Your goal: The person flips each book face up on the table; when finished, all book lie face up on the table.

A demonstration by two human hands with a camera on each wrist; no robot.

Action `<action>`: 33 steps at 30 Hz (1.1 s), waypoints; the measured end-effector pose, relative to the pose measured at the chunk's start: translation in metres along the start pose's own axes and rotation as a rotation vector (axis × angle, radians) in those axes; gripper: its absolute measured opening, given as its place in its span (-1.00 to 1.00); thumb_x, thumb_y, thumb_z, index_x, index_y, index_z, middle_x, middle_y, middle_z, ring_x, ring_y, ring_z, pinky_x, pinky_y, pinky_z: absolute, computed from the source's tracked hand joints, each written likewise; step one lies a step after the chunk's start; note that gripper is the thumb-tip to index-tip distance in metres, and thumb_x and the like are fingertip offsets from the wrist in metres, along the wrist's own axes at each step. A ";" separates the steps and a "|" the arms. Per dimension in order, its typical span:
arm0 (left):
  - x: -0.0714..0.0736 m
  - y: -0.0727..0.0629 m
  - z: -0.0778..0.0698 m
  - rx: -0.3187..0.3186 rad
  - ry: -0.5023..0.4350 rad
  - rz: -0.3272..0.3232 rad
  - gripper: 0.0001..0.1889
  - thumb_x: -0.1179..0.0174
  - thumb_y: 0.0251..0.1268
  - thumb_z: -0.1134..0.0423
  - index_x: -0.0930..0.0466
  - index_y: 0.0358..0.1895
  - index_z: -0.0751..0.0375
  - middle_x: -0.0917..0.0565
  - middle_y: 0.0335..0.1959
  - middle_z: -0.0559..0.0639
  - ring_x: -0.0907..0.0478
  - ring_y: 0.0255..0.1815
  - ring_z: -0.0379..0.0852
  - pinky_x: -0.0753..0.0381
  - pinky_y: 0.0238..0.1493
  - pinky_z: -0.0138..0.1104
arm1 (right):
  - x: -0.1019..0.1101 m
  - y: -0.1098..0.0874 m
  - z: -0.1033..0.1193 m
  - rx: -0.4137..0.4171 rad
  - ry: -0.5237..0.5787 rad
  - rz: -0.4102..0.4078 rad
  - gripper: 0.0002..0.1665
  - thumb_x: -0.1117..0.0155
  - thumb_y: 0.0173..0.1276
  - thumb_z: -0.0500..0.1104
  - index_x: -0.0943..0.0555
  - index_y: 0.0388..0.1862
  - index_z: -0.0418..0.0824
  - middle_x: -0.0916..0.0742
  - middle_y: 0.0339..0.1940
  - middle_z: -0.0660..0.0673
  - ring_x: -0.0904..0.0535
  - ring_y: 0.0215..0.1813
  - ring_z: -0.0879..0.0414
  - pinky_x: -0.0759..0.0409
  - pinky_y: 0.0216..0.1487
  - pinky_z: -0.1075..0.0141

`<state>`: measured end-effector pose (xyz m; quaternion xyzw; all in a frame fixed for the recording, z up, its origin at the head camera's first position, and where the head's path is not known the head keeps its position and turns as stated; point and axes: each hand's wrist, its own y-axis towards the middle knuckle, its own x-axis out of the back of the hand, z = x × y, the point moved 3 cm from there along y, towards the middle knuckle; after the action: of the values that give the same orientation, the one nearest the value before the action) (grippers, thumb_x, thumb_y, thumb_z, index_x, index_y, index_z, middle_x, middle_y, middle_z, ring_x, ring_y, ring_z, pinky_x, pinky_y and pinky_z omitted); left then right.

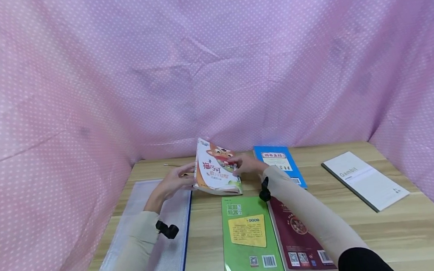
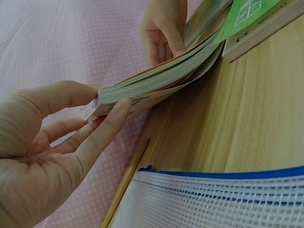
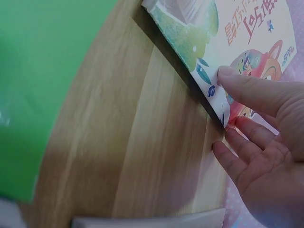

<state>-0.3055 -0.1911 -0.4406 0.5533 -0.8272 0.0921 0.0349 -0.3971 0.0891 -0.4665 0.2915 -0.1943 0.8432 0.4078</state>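
A white storybook (image 1: pixel 207 170) with a cartoon cat on its cover is held tilted above the far part of the table. My left hand (image 1: pixel 172 182) pinches it by the spine, and the left wrist view shows the page block (image 2: pixel 152 84) sagging into a slight curve. At the opposite edge, my right hand (image 1: pixel 249 165) holds the book, its thumb on the front cover (image 3: pixel 213 57) and its other fingers at the edge. Below the book lie a green book (image 1: pixel 245 256) and a dark red book (image 1: pixel 306 247), side by side.
A white mesh zip pouch (image 1: pixel 166 263) with a blue edge lies at left, partly under the left forearm. Behind it is a pencil (image 1: pixel 170 165). A blue book (image 1: pixel 294 170) sits beyond the right forearm; a white "Gambit" book (image 1: pixel 366 181) lies farther right. Pink dotted cloth (image 1: pixel 211 68) hangs behind.
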 end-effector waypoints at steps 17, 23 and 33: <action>-0.012 0.017 0.011 0.019 0.013 0.010 -0.21 -0.21 0.29 0.50 -0.12 0.59 0.34 -0.31 0.50 0.42 -0.70 0.02 0.02 -0.79 0.01 -0.19 | 0.022 -0.015 0.001 -0.059 -0.062 0.029 -0.29 -0.45 0.32 -0.30 -0.47 0.44 -0.31 -0.43 0.52 -0.36 -0.47 0.35 -0.23 -0.57 0.33 -0.02; -0.016 0.021 0.015 0.048 0.040 -0.004 -0.22 -0.22 0.23 0.52 -0.18 0.56 0.36 -0.34 0.45 0.42 -0.71 -0.14 -0.06 -0.79 0.00 -0.22 | 0.024 -0.015 -0.002 -0.085 -0.110 0.031 -0.30 -0.47 0.30 -0.28 -0.51 0.42 -0.26 -0.52 0.46 -0.33 -0.48 0.39 -0.21 -0.56 0.37 -0.01; -0.026 0.025 0.025 0.084 0.058 -0.013 -0.25 -0.25 0.18 0.54 -0.31 0.51 0.32 -0.42 0.37 0.41 -0.71 -0.18 -0.06 -0.80 -0.04 -0.20 | 0.027 -0.020 -0.001 -0.076 -0.185 0.035 -0.38 -0.49 0.27 -0.28 -0.59 0.32 -0.32 -0.73 0.08 -0.28 -0.55 -0.14 0.08 -0.50 -0.25 0.37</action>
<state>-0.3176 -0.1625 -0.4721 0.5567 -0.8176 0.1424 0.0361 -0.3948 0.1163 -0.4478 0.3491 -0.2681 0.8117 0.3839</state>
